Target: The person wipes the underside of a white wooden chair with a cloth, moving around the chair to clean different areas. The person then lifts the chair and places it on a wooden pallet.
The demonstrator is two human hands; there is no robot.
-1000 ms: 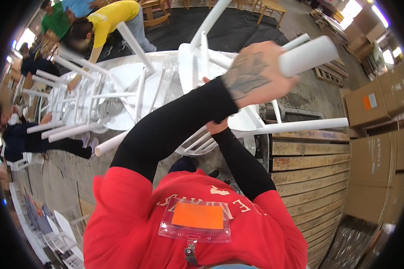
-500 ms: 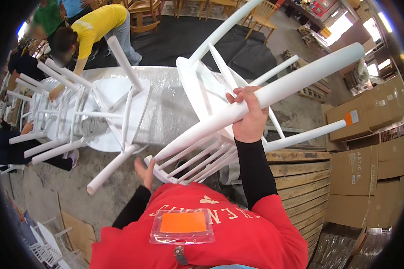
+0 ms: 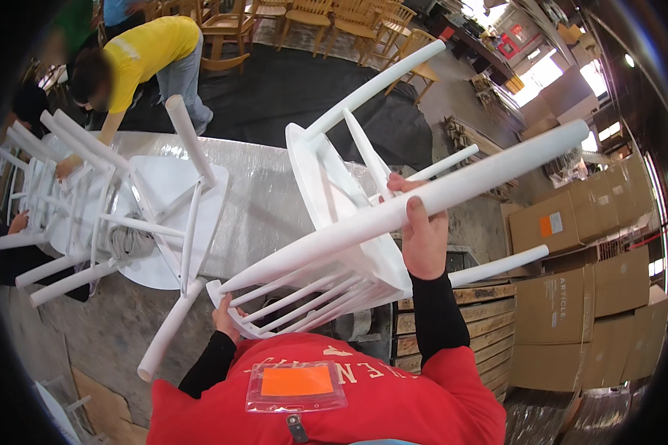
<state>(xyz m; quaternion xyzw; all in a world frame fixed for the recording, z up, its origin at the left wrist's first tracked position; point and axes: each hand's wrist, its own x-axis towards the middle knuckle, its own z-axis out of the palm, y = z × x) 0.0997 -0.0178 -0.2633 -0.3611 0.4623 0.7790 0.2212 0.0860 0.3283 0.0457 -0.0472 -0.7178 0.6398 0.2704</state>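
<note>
A white spindle-back chair (image 3: 308, 178), tilted with its legs pointing up and to the right, is in front of my chest. My right hand (image 3: 425, 241) is closed around its long thick leg, thumb on the near side. At the chair's slatted back, my left hand (image 3: 225, 317) grips the end of the top rail; some of its fingers are hidden. To the left, another white chair (image 3: 174, 185) lies upside down, seat against the plastic-covered table (image 3: 256, 200), legs in the air. A coil of grey cord or cloth (image 3: 131, 243) rests among its legs.
More upturned white chairs (image 3: 41, 200) crowd the table's left end, where a person in a yellow shirt (image 3: 152, 55) leans in. Cardboard boxes (image 3: 553, 315) and wooden pallets (image 3: 490, 319) stand at right. Wooden chairs (image 3: 308, 18) line the back beyond a black sheet (image 3: 274, 96).
My left hand, earlier spread beside the chair's back, has closed on its top rail. The chair sits slightly lower in view; my right hand keeps hold of the leg.
</note>
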